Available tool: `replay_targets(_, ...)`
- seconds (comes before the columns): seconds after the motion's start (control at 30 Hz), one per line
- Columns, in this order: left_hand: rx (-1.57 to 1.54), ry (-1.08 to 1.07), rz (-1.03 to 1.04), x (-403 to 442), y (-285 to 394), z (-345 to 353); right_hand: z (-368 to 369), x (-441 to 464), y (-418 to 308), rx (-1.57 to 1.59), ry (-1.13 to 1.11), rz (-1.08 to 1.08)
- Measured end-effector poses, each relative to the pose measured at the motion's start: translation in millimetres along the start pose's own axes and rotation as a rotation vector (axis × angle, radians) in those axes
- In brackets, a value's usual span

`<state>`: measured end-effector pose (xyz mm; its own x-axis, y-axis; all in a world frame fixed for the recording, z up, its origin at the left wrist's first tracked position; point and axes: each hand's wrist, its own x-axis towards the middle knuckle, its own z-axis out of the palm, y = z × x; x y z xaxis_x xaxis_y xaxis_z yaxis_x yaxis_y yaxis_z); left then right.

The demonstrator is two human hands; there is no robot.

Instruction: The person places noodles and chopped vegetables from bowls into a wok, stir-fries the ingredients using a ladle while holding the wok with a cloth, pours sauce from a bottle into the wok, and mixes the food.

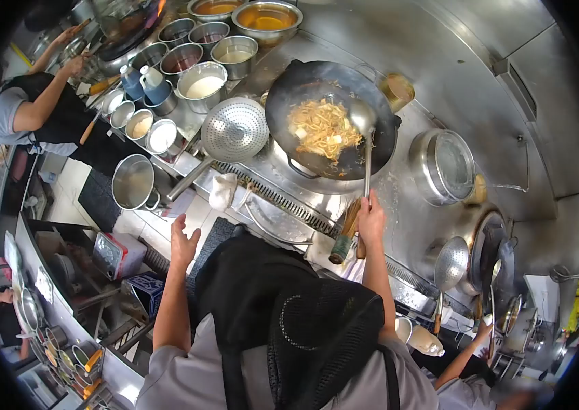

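My right hand (371,220) is closed around the long handle of a steel ladle (362,117). The ladle's bowl is inside a black wok (378,154), at the right side of a heap of fried noodles with pale chunks (324,128). Beside my right hand, a bamboo wok brush (348,229) with a green-bound end lies at the stove's front edge. My left hand (183,242) is held in the air, fingers apart, with nothing in it. Nearest to it are a steel pot (132,179), a crumpled white cloth (222,191) and the handle of a large perforated strainer (235,130).
Steel containers of sauces and liquids, including a white one (204,85), crowd the upper left. A lidded pot (445,167) stands right of the wok, with another strainer (452,263) below it. Co-workers (26,109) work at the far left and lower right.
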<state>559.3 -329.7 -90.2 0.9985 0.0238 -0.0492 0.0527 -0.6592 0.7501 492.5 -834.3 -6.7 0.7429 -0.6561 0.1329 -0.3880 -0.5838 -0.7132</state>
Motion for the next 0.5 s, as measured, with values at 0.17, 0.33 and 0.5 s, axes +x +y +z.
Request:
replay_targets(0.17, -0.05, 0.053, -0.103, 8.4, 24.5, -31.6, -10.1, 14.0, -35.6, 0.389, -0.187, 0.317)
replay_targets(0.33, -0.156, 0.247, -0.022, 57.3, 15.2, -59.0, 5.4, 61.4, -23.6, -0.218, 0.078, -0.196)
replay_targets(0.5, -0.291, 0.379, 0.047, 145.7, 26.4, -101.1, 12.7, 60.8, -57.5, -0.129, -0.265, -0.08)
